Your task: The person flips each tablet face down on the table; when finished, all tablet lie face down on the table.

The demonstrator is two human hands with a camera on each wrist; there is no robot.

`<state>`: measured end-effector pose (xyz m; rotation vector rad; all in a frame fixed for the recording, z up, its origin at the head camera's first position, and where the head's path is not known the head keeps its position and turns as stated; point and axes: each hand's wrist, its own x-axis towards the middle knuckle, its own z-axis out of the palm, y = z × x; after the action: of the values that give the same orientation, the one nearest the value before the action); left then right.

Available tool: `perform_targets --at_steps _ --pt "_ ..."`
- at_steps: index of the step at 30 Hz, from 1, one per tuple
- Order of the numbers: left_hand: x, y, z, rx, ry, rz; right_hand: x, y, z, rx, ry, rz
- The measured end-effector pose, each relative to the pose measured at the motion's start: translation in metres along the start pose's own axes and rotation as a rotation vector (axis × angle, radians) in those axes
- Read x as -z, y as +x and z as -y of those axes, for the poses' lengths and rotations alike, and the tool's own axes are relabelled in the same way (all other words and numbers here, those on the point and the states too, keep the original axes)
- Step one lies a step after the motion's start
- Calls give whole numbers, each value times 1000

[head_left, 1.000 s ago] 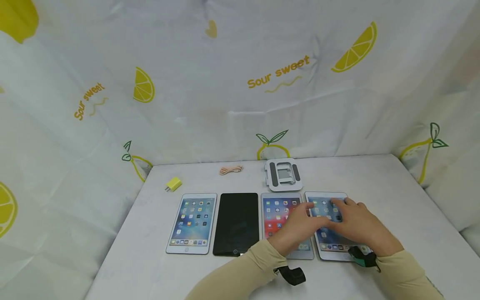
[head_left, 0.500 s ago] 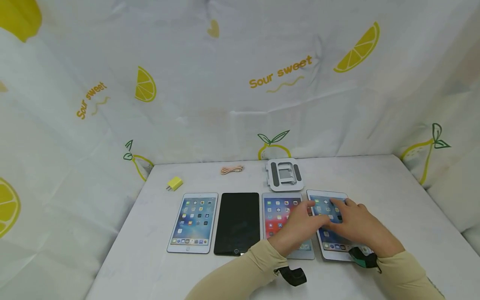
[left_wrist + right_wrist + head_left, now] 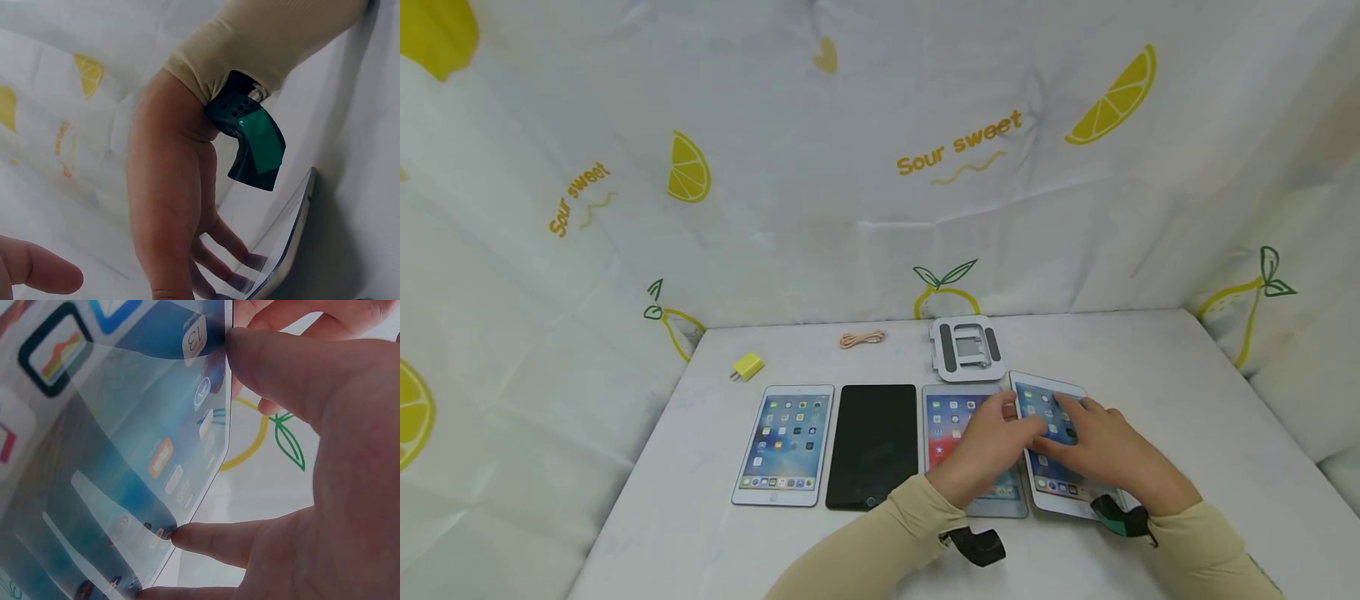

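Both hands are at the rightmost white tablet (image 3: 1051,433), whose screen is lit with app icons. It is tilted, its left side raised from the table. My left hand (image 3: 985,442) holds the tablet's left edge between thumb and fingers; the fingers are partly hidden. My right hand (image 3: 1108,442) spans the screen. In the right wrist view, its thumb (image 3: 269,365) and fingers (image 3: 215,542) meet the tablet's edges. In the left wrist view the tablet (image 3: 290,231) leans, with the right hand's fingertips against it. Close to its left lies a tablet (image 3: 955,417) with a red-blue screen, partly under the left arm.
Further left lie a black dark-screened tablet (image 3: 874,446) and another lit white tablet (image 3: 786,442). Behind them are a yellow charger plug (image 3: 747,367), a coiled pink cable (image 3: 862,339) and a folded silver stand (image 3: 967,348). A lemon-printed cloth (image 3: 812,208) hangs behind the table.
The rightmost tablet's left side has risen off the table, and the tablet has turned slightly and shifted a little left. Both hands have moved slightly left with it.
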<state>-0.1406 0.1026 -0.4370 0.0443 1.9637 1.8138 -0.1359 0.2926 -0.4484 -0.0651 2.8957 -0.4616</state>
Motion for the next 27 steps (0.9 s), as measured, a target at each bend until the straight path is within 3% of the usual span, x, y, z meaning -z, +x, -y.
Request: perform_targets --at_steps 14,23,27 --pt "6 3 -8 16 -42 -8 -3 1 5 13 33 -1" --pt "16 4 -9 26 -126 63 -3 -1 10 40 108 -13" --pt "19 3 -12 36 -118 53 -4 -2 11 59 151 -22"
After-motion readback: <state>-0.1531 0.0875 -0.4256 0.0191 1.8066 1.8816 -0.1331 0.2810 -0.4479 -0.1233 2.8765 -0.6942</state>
